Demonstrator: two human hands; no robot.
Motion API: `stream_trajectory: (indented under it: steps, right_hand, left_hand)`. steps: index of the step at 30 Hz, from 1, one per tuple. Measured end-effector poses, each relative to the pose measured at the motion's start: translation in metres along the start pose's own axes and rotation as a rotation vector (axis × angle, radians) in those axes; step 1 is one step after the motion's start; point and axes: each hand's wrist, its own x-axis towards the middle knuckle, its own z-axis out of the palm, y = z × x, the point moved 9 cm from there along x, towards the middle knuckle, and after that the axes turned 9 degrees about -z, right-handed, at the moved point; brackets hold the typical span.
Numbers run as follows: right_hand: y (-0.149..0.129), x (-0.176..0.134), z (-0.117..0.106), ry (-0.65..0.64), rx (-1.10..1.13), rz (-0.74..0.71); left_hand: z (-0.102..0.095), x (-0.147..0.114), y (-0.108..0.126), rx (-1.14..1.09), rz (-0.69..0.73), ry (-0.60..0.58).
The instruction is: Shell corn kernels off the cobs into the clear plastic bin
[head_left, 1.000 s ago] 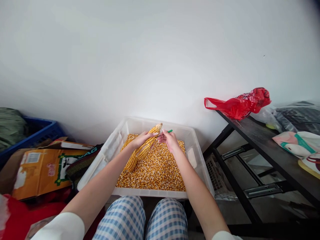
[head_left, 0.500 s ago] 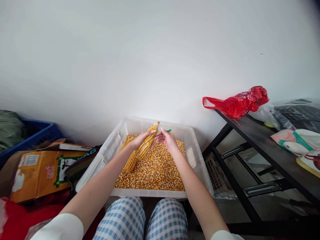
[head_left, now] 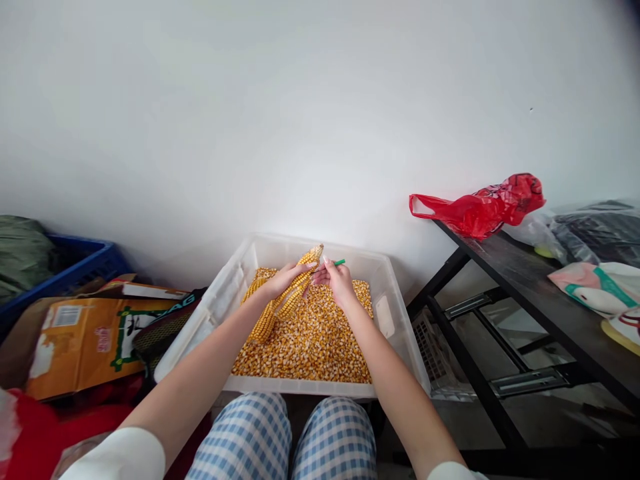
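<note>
My left hand (head_left: 287, 279) is closed around an ear of corn (head_left: 295, 285), its pale tip pointing up and away to the right. In my right hand (head_left: 337, 281) is a slim tool with a green handle (head_left: 340, 262), perhaps a small screwdriver; its thin shaft runs toward the ear near the tip and is mostly hidden by the fingers. More ears of corn (head_left: 263, 327) lie under and beside my left hand. Loose corn kernels (head_left: 310, 353) fill the bottom of a translucent plastic bin (head_left: 400, 333) in front of my knees.
On the right stands a black-framed table (head_left: 540, 287) with a red plastic bag (head_left: 485, 210) and other bags on it. At left are an orange cardboard box (head_left: 87, 340), a dark mesh bag (head_left: 160, 333) and a blue crate (head_left: 90, 263). A white wall (head_left: 300, 120) rises behind the bin.
The view has shifted slightly, so the surroundings sit a little further right. Both hands keep their holds near the ear's tip; less of the tool's shaft shows now.
</note>
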Motion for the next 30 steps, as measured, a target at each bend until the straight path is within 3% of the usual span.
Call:
stream_trajectory:
  steps: [7, 15, 25, 30]
  right_hand:
    - [0.013, 0.004, -0.008, -0.010, 0.028, 0.151]
    - [0.027, 0.005, -0.015, -0.034, -0.014, 0.312]
    - [-0.027, 0.006, -0.018, 0.125, 0.030, -0.114]
    - [-0.035, 0.001, -0.009, 0.106, -0.030, -0.173]
  left_hand:
    - [0.007, -0.003, 0.010, -0.016, 0.021, 0.007]
    - [0.006, 0.005, -0.007, 0.012, -0.046, -0.037]
    - [0.004, 0.007, -0.015, -0.219, -0.105, -0.080]
    - [0.002, 0.008, -0.016, -0.237, -0.116, -0.083]
